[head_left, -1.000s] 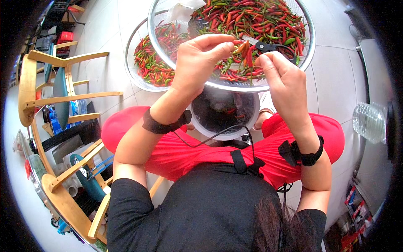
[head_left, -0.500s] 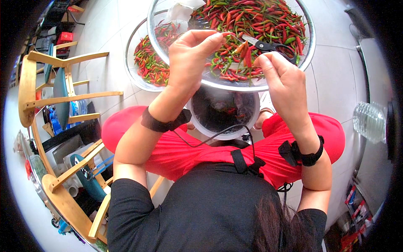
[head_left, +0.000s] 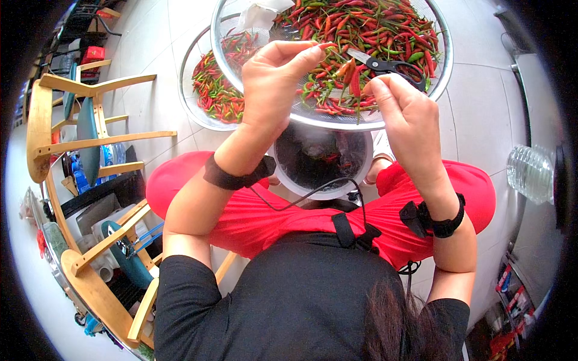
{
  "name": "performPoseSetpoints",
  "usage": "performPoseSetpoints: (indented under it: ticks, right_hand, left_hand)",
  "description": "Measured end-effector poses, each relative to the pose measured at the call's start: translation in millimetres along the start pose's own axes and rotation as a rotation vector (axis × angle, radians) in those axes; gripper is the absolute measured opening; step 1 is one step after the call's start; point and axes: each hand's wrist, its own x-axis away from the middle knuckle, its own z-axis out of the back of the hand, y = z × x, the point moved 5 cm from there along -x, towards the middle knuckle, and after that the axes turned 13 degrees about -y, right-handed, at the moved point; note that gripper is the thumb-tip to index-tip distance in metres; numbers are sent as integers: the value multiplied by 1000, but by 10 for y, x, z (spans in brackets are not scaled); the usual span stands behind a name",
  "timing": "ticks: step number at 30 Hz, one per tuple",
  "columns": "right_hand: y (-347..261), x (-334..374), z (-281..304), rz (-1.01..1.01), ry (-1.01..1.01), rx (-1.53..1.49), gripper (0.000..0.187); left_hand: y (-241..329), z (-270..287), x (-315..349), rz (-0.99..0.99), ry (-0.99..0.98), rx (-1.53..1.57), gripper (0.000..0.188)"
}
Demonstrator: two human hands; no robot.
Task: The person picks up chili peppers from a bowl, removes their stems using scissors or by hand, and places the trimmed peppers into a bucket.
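My left hand (head_left: 269, 87) is raised over the rim of a large mesh basket (head_left: 448, 60), thumb and fingertips closed on a small red chili pepper (head_left: 326, 46). Opposite it, my right hand (head_left: 410, 114) is closed, thumb against forefinger. Black-handled scissors (head_left: 379, 65) pass behind its fingers, blades pointing left toward the pinched chili; the grip on the handles is partly hidden. Just left of the right fingertips are an orange-red chili (head_left: 355, 83) and a thin green stem; I cannot tell if they are touched. Red and green chilies (head_left: 373, 27) heap in the basket.
A second basket (head_left: 184, 96) with chilies stands lower left of the large one. Between my knees is a white bucket (head_left: 325, 195) with a dark liner. Wooden chairs (head_left: 105, 141) stand left; bottled water (head_left: 530, 174) is at right. A black cable (head_left: 313, 191) crosses my lap.
Both hands hold nearly still. The scissors' blades have shifted very slightly upward, and the left fingertips have moved a little on the chili.
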Motion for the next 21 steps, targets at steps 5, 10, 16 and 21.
performPoseSetpoints:
  ticks: [5, 10, 16, 21]
  right_hand:
    - [-13, -4, 3, 5, 1, -11, 22]
    - [0, -10, 4, 0, -13, -12, 22]
    - [9, -7, 29, -18, -21, -49, 22]
    - [14, 0, 30, -51, -48, -66, 23]
  left_hand:
    - [-21, 9, -11, -6, -3, 1, 19]
    - [-28, 6, 3, -2, 16, -16, 18]
    - [67, -39, 17, -134, -38, -80, 14]
    - [83, -52, 8, -211, -86, -91, 11]
